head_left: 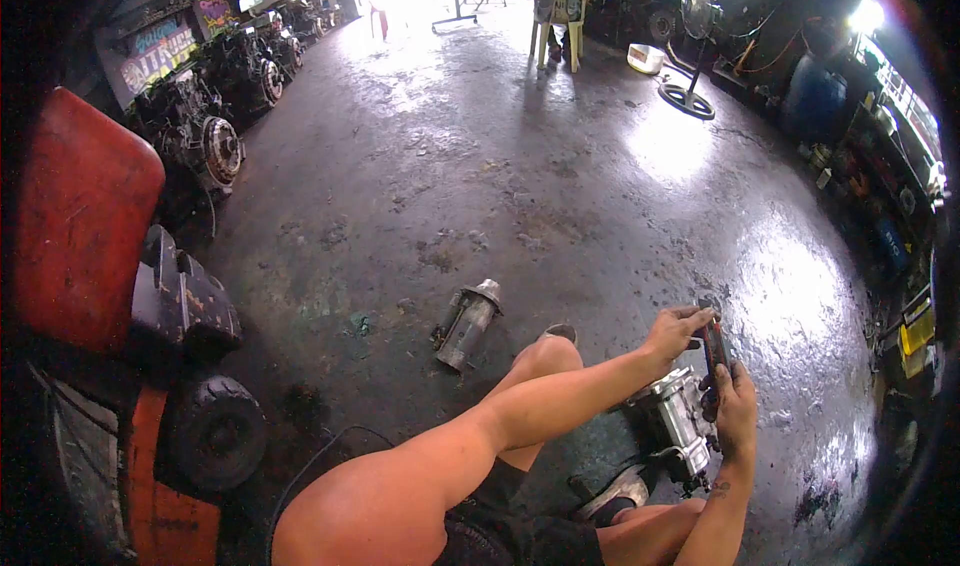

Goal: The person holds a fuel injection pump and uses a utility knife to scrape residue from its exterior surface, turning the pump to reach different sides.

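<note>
A dark, slim tool (713, 346) with a reddish patch stands roughly upright between my two hands. My left hand (680, 333) has its fingers at the tool's upper end. Lower down, my right hand (736, 396) is wrapped round the tool's lower part. Just below and left of the hands, a silvery metal motor-like part (678, 416) sits on the floor near my foot; the hands partly overlap its right side. A second cylindrical metal part (468, 324) lies apart on the floor, left of my knee.
Red and orange machinery with a black wheel (219, 433) stands at the left. Engines (215, 151) line the left wall. A person sits on a plastic chair (560, 11) at the back. A fan (690, 91) and a blue barrel (815, 96) are at the right.
</note>
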Motion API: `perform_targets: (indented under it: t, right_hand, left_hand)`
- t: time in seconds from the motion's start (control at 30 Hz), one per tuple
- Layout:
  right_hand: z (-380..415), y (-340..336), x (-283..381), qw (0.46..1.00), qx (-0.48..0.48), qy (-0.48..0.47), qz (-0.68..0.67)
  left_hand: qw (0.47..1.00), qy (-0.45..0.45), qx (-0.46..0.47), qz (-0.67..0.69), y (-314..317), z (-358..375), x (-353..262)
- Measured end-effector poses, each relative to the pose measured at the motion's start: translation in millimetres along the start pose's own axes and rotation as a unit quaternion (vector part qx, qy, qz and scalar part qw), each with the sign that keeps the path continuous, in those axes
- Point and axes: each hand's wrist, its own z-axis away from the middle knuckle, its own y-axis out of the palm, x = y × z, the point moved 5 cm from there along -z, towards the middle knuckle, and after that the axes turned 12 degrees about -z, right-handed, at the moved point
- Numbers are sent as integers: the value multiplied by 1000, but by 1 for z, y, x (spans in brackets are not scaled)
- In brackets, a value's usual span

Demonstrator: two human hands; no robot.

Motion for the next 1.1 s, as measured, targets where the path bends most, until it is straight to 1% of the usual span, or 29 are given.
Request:
perform_targets:
  t: [0.17, 0.23, 0.3, 0.33, 0.4, 0.5, 0.6, 0.7, 0.87, 0.93, 1.1]
  right_hand:
    - [-6, -4, -10, 1000, -2, -4, -3]
    - [-3, -2, -4, 1000, -1, -1, -11]
    - [2, 2, 1, 998, 7, 43, -54]
    - [0, 2, -3, 998, 7, 43, -55]
    - [-7, 1, -11, 997, -11, -1, -76]
    - [-10, -2, -15, 997, -3, -10, -80]
    - [-8, -5, -12, 999, -12, -14, -42]
    - [-6, -4, -8, 998, -6, 6, -65]
    - [-7, -5, -9, 998, -6, 5, -61]
    - [-6, -3, -6, 998, -4, 3, -62]
    - [-6, -3, -5, 998, -11, 1, -67]
  left_hand:
    - [1000, -2, 4, -14, -1, -1, 2]
    - [1000, 2, 1, -25, -1, 0, 0]
    - [1000, -1, -4, -22, 0, 2, -1]
    - [1000, -3, -10, -19, 0, 2, -2]
    - [1000, -8, -5, -14, -1, 3, -2]
    - [1000, -11, 0, -4, 0, 3, -1]
    - [1000, -3, 1, 2, 1, 4, -3]
    - [1000, -4, 5, 3, 1, 5, -5]
    - [1000, 0, 1, 11, 2, 3, -3]
    - [1000, -4, -17, -5, 1, 5, -6]
    - [1000, -11, -11, 1, 1, 5, -7]
